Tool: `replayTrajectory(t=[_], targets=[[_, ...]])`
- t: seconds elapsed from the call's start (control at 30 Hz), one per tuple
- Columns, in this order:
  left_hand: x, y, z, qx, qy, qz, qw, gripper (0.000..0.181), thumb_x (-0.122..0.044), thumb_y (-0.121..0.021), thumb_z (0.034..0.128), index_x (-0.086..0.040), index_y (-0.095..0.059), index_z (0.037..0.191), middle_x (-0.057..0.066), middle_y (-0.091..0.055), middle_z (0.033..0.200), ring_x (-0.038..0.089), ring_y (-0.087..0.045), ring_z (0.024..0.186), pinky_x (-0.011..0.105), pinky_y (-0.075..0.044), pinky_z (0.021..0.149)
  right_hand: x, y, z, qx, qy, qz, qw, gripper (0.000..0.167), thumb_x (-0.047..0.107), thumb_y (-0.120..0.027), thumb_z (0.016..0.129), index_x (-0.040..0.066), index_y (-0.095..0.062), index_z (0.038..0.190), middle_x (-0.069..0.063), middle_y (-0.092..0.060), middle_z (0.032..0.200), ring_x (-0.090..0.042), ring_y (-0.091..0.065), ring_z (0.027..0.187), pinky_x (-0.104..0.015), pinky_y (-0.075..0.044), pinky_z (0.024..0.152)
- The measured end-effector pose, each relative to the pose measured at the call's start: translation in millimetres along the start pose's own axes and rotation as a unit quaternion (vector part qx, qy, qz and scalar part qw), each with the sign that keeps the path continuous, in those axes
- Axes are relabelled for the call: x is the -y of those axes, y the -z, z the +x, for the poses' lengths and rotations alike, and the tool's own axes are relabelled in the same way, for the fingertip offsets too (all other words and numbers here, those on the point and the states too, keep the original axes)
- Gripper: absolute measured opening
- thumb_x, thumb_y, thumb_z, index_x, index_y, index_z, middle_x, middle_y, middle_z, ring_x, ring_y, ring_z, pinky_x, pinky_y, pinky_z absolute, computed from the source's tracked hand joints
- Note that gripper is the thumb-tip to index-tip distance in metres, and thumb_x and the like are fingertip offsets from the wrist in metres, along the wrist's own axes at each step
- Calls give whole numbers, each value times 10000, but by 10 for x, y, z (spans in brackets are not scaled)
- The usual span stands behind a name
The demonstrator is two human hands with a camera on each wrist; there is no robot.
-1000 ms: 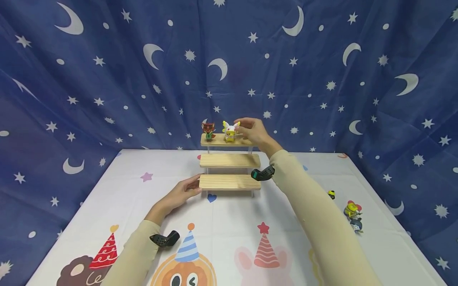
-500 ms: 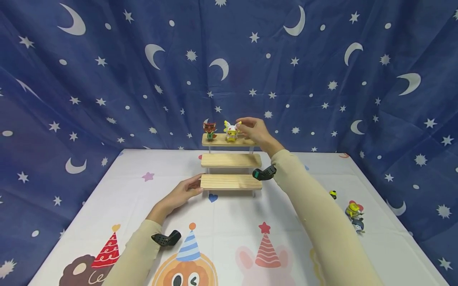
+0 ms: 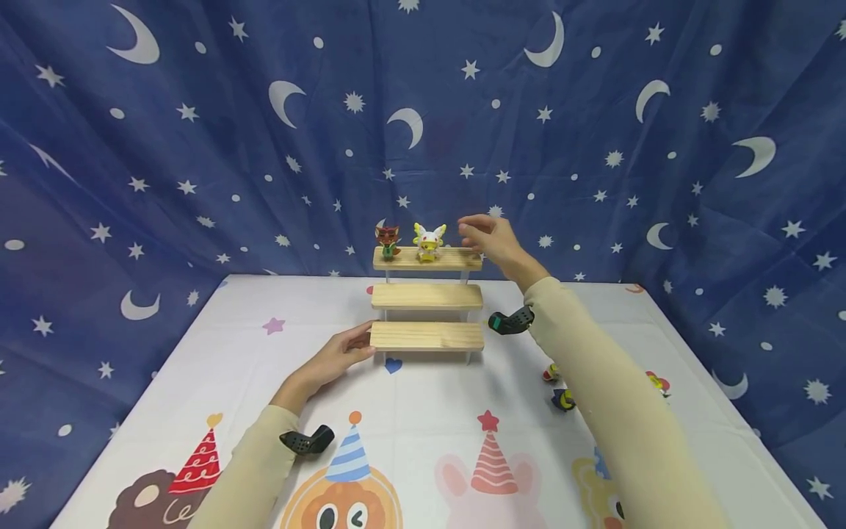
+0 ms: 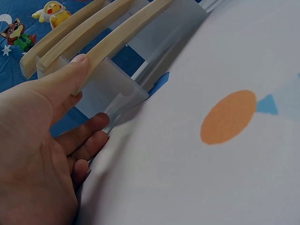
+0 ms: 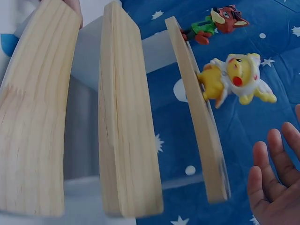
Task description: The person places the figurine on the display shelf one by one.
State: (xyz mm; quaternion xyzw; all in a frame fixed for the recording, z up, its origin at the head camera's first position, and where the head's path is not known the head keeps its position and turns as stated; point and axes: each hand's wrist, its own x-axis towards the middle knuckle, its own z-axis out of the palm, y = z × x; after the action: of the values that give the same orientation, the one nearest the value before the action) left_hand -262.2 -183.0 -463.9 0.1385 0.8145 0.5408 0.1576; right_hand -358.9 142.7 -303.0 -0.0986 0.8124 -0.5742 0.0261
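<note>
A three-tier display stand (image 3: 427, 297) with wooden shelves and clear supports stands on the table. My left hand (image 3: 337, 360) holds the left end of its lowest shelf, thumb on the wood and fingers beside the clear side panel, as the left wrist view shows. On the top shelf stand a fox figurine (image 3: 387, 242) in green, at the left, and a yellow figurine in a white eared hood (image 3: 429, 244), near the middle. Right of the hooded figurine, my right hand (image 3: 492, 239) is apart from it, fingers loosely bent and holding nothing; part of this hand lies outside the right wrist view.
Small figurines lie on the table at the right: a red-and-yellow one (image 3: 551, 373), a dark-and-yellow one (image 3: 564, 400), and another (image 3: 656, 382) partly hidden by my right sleeve. A white printed cloth (image 3: 410, 411) covers the table. A blue star-patterned curtain (image 3: 423, 88) hangs behind.
My right hand has let go of the hooded figurine and moved right, off it. The figurine stays upright on the top shelf. My left hand keeps its place on the stand.
</note>
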Motion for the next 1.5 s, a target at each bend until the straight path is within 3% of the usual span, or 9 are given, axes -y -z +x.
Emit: replayTrajectory(t=[0.27, 0.67, 1.17, 1.3, 1.5], targets=[[-23, 0, 7, -1, -16, -2, 10000, 732, -357, -625, 1005, -165, -270, 1616, 181, -434, 1579, 377, -445, 1431, 569, -352, 1199, 36, 166, -162, -253, 148, -459, 9985, 439, 294, -567, 1046, 74, -560, 1426, -177, -597, 1408, -302, -603, 1223, -507, -452, 1127], [-7, 21, 10, 92, -214, 134, 9996, 723, -340, -607, 1019, -126, -259, 1615, 211, -437, 1570, 397, -454, 1422, 572, -362, 1190, -118, 385, -568, 196, 416, -863, 9952, 373, 243, -522, 1067, 47, -579, 1379, -186, -573, 1448, -359, -581, 1287, -507, -464, 1115], [51, 11, 8, 149, -174, -24, 9997, 721, -346, -600, 1023, -134, -252, 1618, 216, -404, 1592, 406, -431, 1443, 582, -345, 1197, -277, 696, -1016, 174, 562, -1472, 9874, 358, 263, -570, 1047, 30, -621, 1315, -194, -633, 1355, -336, -607, 1240, -517, -483, 1093], [52, 14, 13, 98, -162, -9, 9998, 720, -350, -608, 1018, -146, -263, 1616, 211, -406, 1593, 405, -430, 1446, 582, -346, 1197, -302, 794, -1136, 157, 631, -1624, 9846, 353, 264, -565, 1050, 38, -628, 1314, -170, -644, 1346, -267, -627, 1219, -415, -509, 1072], [57, 18, 28, 102, -231, 5, 9997, 723, -336, -606, 1020, -121, -255, 1616, 228, -405, 1587, 416, -430, 1442, 583, -354, 1191, -377, 924, -1326, 126, 841, -1699, 9818, 325, 236, -559, 1053, 27, -644, 1286, -181, -652, 1311, 34, -620, 1094, -100, -492, 929]])
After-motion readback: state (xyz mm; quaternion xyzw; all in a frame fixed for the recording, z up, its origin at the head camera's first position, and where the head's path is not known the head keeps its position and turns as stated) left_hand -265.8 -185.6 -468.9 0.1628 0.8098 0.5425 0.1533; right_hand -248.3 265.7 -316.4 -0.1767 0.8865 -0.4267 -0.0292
